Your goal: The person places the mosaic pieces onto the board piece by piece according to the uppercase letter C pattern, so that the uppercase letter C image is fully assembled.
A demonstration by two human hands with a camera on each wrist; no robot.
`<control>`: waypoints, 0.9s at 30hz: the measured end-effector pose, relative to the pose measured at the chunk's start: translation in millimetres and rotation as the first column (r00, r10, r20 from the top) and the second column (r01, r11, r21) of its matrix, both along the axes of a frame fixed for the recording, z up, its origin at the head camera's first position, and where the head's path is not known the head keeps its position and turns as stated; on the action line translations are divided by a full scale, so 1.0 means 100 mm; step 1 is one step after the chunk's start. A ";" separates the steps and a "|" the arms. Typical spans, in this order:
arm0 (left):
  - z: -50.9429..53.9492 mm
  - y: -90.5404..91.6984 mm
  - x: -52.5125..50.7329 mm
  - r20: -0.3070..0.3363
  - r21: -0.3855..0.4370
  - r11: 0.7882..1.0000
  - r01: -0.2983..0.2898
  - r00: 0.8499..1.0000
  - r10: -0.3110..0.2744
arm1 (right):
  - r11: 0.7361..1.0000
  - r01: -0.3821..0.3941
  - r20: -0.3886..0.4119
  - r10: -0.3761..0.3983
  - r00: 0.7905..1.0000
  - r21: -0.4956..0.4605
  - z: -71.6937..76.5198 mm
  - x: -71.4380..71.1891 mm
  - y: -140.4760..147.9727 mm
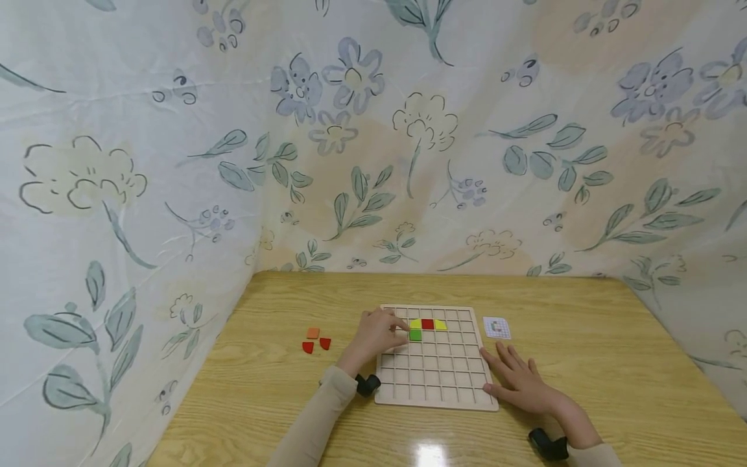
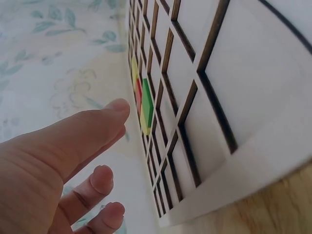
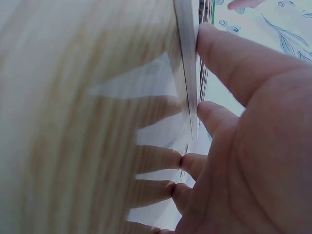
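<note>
A pale wooden grid board (image 1: 434, 366) lies on the table. Set in its upper cells are two yellow pieces (image 1: 441, 325), a red square (image 1: 428, 324) between them, and a green square (image 1: 415, 335) below the left yellow one. Over the board's upper left part is my left hand (image 1: 376, 334), its thumb and forefinger extended beside the green square; no piece shows between them. My right hand (image 1: 525, 383) lies spread at the board's right side. Its thumb and a finger touch the board's edge (image 3: 187, 53), while the other fingertips rest on the tabletop.
To the left of the board lie an orange square (image 1: 313, 333) and two red quarter-round pieces (image 1: 307, 347). A small printed card (image 1: 497, 327) is by the board's upper right corner. Floral cloth (image 1: 379, 162) hangs behind and beside the wooden table (image 1: 583, 324).
</note>
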State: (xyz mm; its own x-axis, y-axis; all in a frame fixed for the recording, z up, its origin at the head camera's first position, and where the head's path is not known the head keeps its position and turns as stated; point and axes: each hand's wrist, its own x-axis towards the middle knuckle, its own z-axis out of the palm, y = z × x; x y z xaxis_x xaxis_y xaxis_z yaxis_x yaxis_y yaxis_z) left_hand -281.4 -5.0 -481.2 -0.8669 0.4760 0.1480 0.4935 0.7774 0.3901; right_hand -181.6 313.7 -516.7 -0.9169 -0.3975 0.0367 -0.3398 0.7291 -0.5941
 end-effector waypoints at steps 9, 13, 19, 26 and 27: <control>0.06 -0.12 0.09 -0.009 -0.005 1.000 -0.006 1.000 0.006 | 0.999 0.000 -0.016 -0.001 1.000 -0.034 -0.09 0.01 0.03; 0.07 -0.19 0.13 -0.016 0.013 1.000 0.008 1.000 -0.007 | 1.000 0.012 -0.011 -0.012 1.000 -0.015 -0.16 0.00 0.04; 0.06 -0.32 0.19 -0.016 0.030 1.000 0.009 1.000 -0.009 | 1.000 0.014 -0.009 -0.014 1.000 -0.024 -0.16 0.02 0.02; 0.04 -0.48 0.25 -0.009 0.042 0.999 -0.001 1.000 0.002 | 1.000 0.010 0.003 -0.010 1.000 -0.012 -0.12 0.05 -0.01; 0.05 -0.50 0.27 -0.006 0.041 0.999 -0.003 1.000 0.003 | 1.000 0.012 0.010 -0.012 1.000 -0.008 -0.10 0.06 -0.02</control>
